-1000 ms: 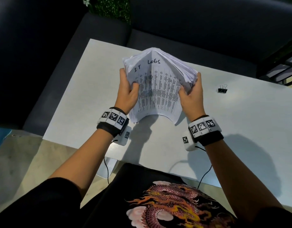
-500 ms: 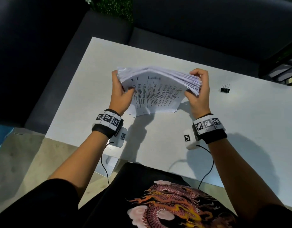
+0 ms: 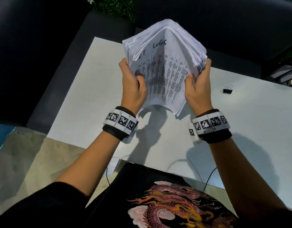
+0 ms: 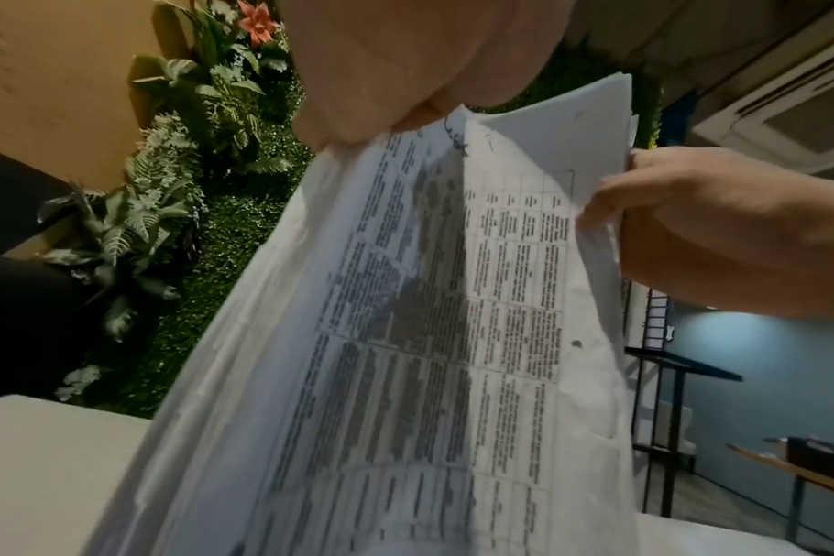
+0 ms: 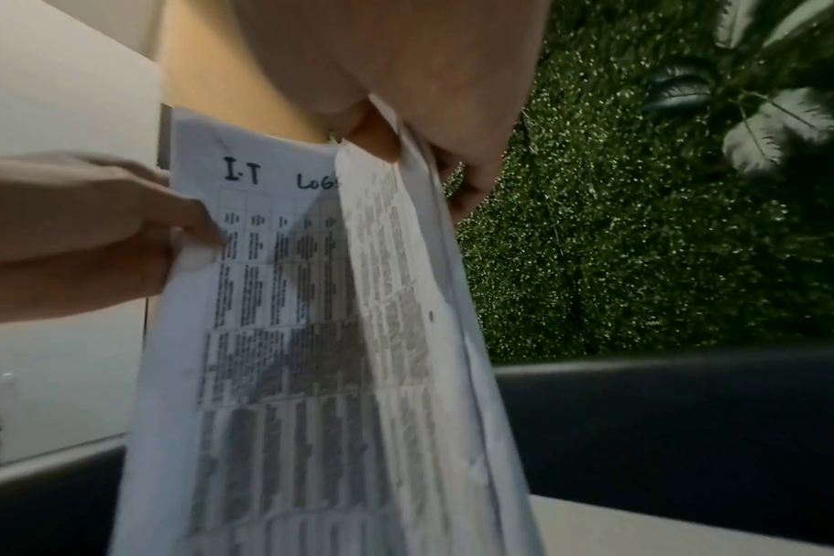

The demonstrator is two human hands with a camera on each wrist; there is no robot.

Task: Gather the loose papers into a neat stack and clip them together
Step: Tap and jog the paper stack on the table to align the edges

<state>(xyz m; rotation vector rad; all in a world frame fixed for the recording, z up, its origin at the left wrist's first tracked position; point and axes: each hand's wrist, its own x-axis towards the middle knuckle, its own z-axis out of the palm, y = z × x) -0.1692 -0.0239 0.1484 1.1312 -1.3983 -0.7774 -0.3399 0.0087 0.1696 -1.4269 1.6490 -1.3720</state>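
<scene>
A thick stack of printed papers point(image 3: 165, 69) stands upright above the white table point(image 3: 92, 89), bowed into a ridge down its middle, with "IT LOGS" handwritten on the front sheet. My left hand point(image 3: 133, 84) grips its left edge, thumb on the front. My right hand point(image 3: 197, 86) grips the right edge the same way. The left wrist view has the printed sheets point(image 4: 429, 338) with the right hand point(image 4: 720, 233) at their far edge. In the right wrist view the front sheet point(image 5: 300, 301) hangs down, and the left hand point(image 5: 96, 233) pinches its side. A black binder clip point(image 3: 227, 90) lies on the table to the right.
A dark sofa point(image 3: 43, 46) wraps round the table's far and left sides. A green plant wall point(image 5: 643, 225) rises behind it. Cables point(image 3: 207, 180) hang from the wrist units over the table's near edge.
The stack lay low and nearly flat half a second ago; both hands have lifted it and stood it upright again, bowed in the middle. The clip has not moved.
</scene>
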